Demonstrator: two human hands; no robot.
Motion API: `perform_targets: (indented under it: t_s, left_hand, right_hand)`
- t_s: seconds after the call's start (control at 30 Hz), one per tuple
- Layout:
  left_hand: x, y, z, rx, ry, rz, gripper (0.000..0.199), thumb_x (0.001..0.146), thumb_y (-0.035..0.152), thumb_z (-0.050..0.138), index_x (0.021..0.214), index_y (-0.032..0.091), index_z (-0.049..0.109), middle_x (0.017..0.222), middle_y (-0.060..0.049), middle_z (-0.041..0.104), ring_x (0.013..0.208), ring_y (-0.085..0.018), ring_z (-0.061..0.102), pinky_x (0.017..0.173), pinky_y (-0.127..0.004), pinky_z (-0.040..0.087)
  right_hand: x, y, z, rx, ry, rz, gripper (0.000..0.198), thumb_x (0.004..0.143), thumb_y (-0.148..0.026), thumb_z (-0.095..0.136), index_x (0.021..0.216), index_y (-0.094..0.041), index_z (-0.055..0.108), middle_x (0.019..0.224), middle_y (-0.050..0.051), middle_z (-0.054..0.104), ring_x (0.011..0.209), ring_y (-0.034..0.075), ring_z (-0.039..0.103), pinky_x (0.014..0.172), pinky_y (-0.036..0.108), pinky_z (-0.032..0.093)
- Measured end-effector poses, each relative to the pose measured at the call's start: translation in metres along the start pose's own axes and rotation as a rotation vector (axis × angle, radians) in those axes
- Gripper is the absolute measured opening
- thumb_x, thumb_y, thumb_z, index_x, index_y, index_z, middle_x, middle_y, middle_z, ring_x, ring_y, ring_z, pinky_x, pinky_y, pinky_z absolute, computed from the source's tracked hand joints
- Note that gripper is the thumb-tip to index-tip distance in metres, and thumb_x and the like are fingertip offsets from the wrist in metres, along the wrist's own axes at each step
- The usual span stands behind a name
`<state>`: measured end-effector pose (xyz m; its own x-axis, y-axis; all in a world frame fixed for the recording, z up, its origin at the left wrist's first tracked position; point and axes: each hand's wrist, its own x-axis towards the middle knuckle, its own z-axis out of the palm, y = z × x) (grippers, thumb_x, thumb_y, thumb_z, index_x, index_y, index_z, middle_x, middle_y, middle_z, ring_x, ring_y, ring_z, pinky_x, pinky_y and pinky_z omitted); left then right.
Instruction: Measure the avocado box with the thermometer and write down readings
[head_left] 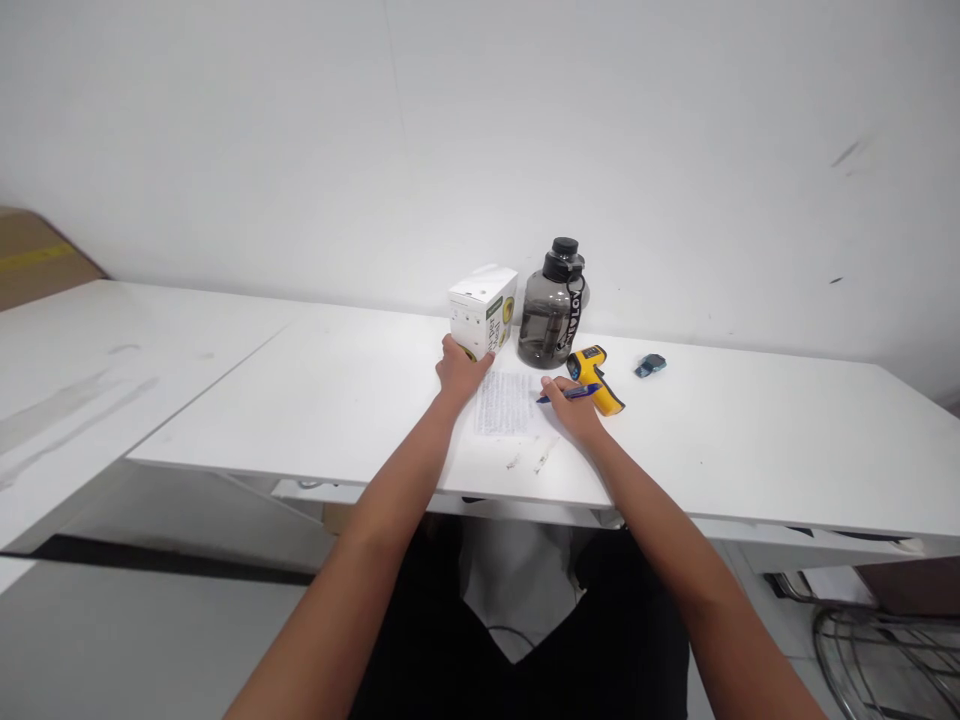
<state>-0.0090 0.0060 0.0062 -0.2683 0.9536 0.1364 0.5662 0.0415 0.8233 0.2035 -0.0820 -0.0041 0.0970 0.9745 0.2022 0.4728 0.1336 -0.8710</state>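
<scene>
Gripping the pen (579,392) in the right hand (570,410), near the three-o'clock edge of the paper (504,405). Clasping the box (480,310) low down with the left hand (461,372), at the paper's twelve o'clock. Facing the bottle (546,318) at one o'clock, the thermometer (609,402) beside the pen at three, and a blue trinket (650,365) beyond, across the table (765,440).

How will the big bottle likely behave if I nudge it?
The bottle stands upright on a broad base, so a low nudge would probably slide it. Its round body might roll if toppled. Its fill is unclear, so weight is too.
</scene>
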Motion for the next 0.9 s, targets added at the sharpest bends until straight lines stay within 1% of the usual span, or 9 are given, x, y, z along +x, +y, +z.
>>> perform_targets:
  t_s: [0.1, 0.2, 0.3, 0.4, 0.57, 0.67, 0.77, 0.83, 0.9]
  left_hand:
    - [0.001, 0.0, 0.0, 0.002, -0.006, 0.001, 0.067, 0.082, 0.044, 0.079, 0.13, 0.028, 0.035, 0.146, -0.015, 0.064, 0.138, -0.036, 0.063, 0.12, -0.056, 0.041]
    - [0.001, -0.001, 0.001, 0.007, -0.008, 0.001, 0.08, 0.076, 0.041, 0.085, 0.135, 0.028, 0.033, 0.153, -0.018, 0.058, 0.146, -0.038, 0.056, 0.123, -0.056, 0.038]
    - [0.0, -0.003, 0.002, 0.02, 0.002, 0.019, 0.088, 0.071, 0.038, 0.088, 0.138, 0.028, 0.032, 0.155, -0.019, 0.056, 0.147, -0.038, 0.055, 0.125, -0.056, 0.036]
    - [0.0, -0.004, 0.002, 0.014, 0.013, 0.032, 0.082, 0.074, 0.038, 0.086, 0.136, 0.028, 0.034, 0.149, -0.016, 0.061, 0.142, -0.037, 0.06, 0.122, -0.056, 0.039]
    - [0.001, -0.005, 0.001, -0.055, 0.022, 0.008, 0.075, 0.074, 0.04, 0.087, 0.13, 0.028, 0.039, 0.143, -0.013, 0.065, 0.138, -0.035, 0.062, 0.12, -0.056, 0.043]
    - [0.004, -0.002, 0.003, -0.36, 0.055, 0.027, 0.07, 0.075, 0.037, 0.086, 0.127, 0.026, 0.04, 0.143, -0.013, 0.065, 0.134, -0.028, 0.066, 0.115, -0.045, 0.051]
    - [0.008, 0.0, 0.004, -0.686, 0.107, -0.036, 0.05, 0.087, 0.035, 0.073, 0.123, 0.026, 0.04, 0.14, -0.012, 0.066, 0.127, -0.02, 0.07, 0.106, -0.034, 0.058]
    - [0.01, 0.001, 0.002, -0.763, 0.11, -0.083, 0.036, 0.093, 0.037, 0.064, 0.121, 0.027, 0.042, 0.139, -0.009, 0.068, 0.125, -0.018, 0.071, 0.1, -0.032, 0.061]
    - [0.01, 0.002, -0.001, -0.791, 0.089, -0.072, 0.03, 0.096, 0.041, 0.058, 0.12, 0.029, 0.046, 0.139, -0.006, 0.069, 0.125, -0.019, 0.072, 0.096, -0.032, 0.063]
  right_hand:
    - [-0.002, 0.004, 0.0, -0.091, -0.042, -0.161, 0.04, 0.095, -0.061, 0.058, 0.088, -0.024, 0.072, 0.092, 0.007, 0.076, 0.092, 0.025, 0.069, 0.087, 0.035, 0.053]
    - [-0.001, 0.011, -0.001, -0.276, -0.105, -0.303, 0.031, 0.099, -0.043, 0.058, 0.113, -0.021, 0.075, 0.111, 0.011, 0.075, 0.097, 0.026, 0.07, 0.088, 0.036, 0.054]
    - [0.002, 0.017, 0.0, -0.474, -0.127, -0.286, 0.041, 0.099, -0.025, 0.052, 0.135, -0.02, 0.071, 0.122, 0.014, 0.07, 0.096, 0.026, 0.07, 0.079, 0.036, 0.055]
    - [0.006, 0.022, 0.001, -0.576, -0.114, -0.261, 0.054, 0.097, -0.016, 0.047, 0.148, -0.021, 0.064, 0.129, 0.014, 0.066, 0.097, 0.027, 0.069, 0.076, 0.036, 0.055]
    - [0.012, 0.028, -0.003, -0.623, -0.107, -0.238, 0.055, 0.099, -0.016, 0.041, 0.149, -0.017, 0.064, 0.126, 0.017, 0.067, 0.1, 0.028, 0.068, 0.082, 0.038, 0.056]
    - [0.014, 0.027, -0.008, -0.64, -0.056, -0.218, 0.055, 0.1, -0.021, 0.042, 0.151, -0.016, 0.062, 0.129, 0.019, 0.068, 0.106, 0.031, 0.067, 0.084, 0.041, 0.054]
    - [0.017, 0.023, -0.017, -0.683, 0.099, -0.156, 0.05, 0.101, -0.027, 0.045, 0.144, -0.016, 0.067, 0.129, 0.021, 0.069, 0.111, 0.035, 0.065, 0.09, 0.047, 0.05]
    - [0.019, 0.02, -0.025, -0.731, 0.231, -0.046, 0.044, 0.101, -0.031, 0.046, 0.13, -0.014, 0.075, 0.124, 0.023, 0.07, 0.113, 0.038, 0.063, 0.094, 0.052, 0.046]
    - [0.02, 0.019, -0.032, -0.77, 0.336, 0.073, 0.041, 0.101, -0.034, 0.049, 0.12, -0.012, 0.078, 0.122, 0.025, 0.07, 0.116, 0.042, 0.061, 0.096, 0.057, 0.042]
